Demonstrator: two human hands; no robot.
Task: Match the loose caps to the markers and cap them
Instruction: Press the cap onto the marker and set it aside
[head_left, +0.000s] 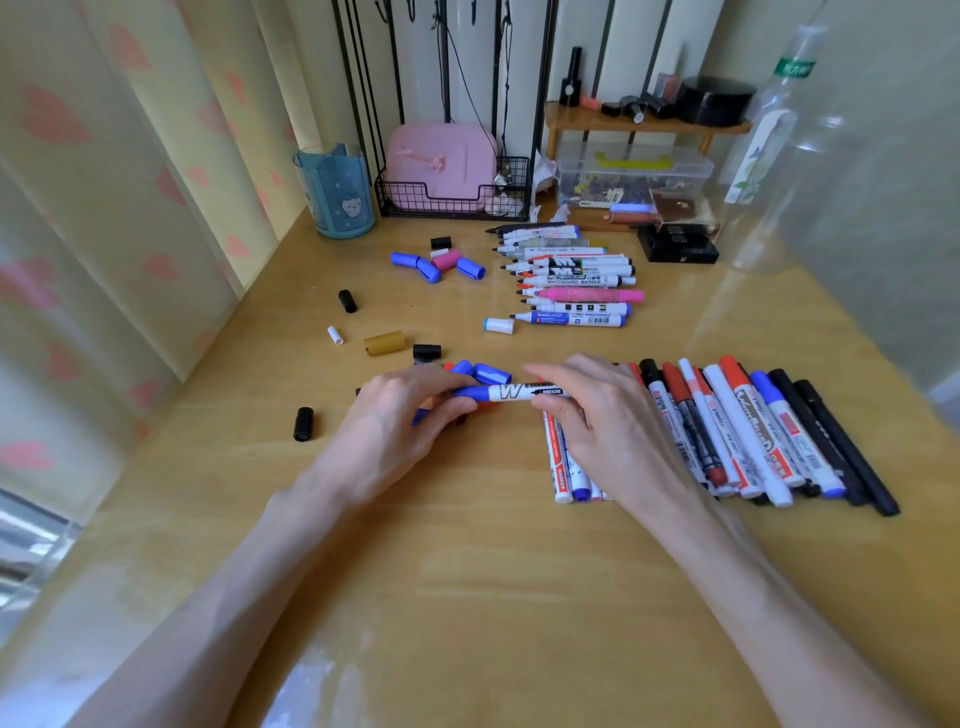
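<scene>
Centre frame, a blue-capped whiteboard marker (511, 391) is held level just above the desk (467, 571) w/ both hands: left hand (400, 421) grip closed on the blue cap end, right hand (597, 415) grip closed on the barrel. Right of the hands, a row of capped markers (753, 431) is laid side by side, partly hidden under the right hand. Just behind the left hand, loose blue caps (483, 371) are seen; black caps (303, 424) & a gold cap (384, 343) lie to the left. Further back, centre-right, uncapped markers (576, 275) are stacked in a row, w/ more blue & pink caps (441, 262) beside them. At upper centre, a blue cup (337, 192) & a wire basket (452, 200) are set.
</scene>
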